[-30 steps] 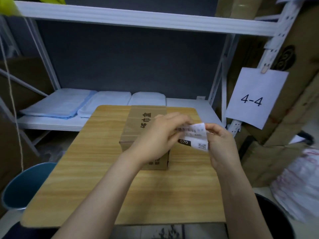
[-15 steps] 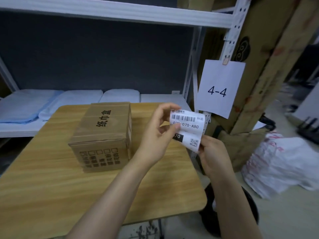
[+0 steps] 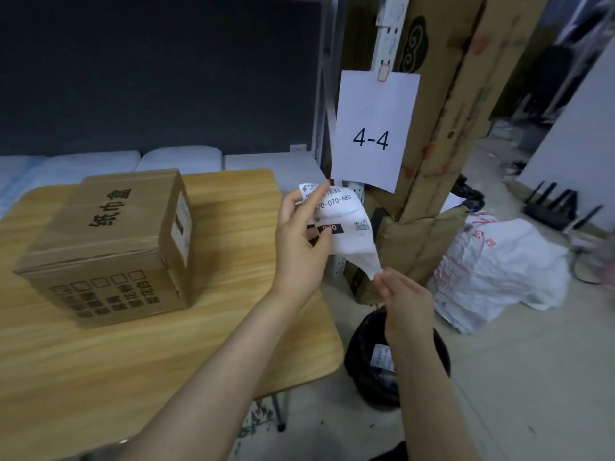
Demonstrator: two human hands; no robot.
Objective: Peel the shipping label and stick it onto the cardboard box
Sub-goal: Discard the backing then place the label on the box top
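Observation:
A brown cardboard box with black printed characters stands on the wooden table, left of my hands; a white label shows on its right side. My left hand pinches the white shipping label at its left edge, beyond the table's right edge. My right hand pinches the lower corner of the white backing, which is pulled down and away from the label. The printed side with a barcode number and QR code faces me.
A black bin with paper scraps stands on the floor under my right hand. A sheet marked 4-4 hangs on the shelf post. Tall cardboard leans behind it. A white plastic bag lies on the floor at right.
The view has swung to the right, so the box now sits at left. My right hand has dropped and pulled the backing downward, partly separating it from the label held by my left hand.

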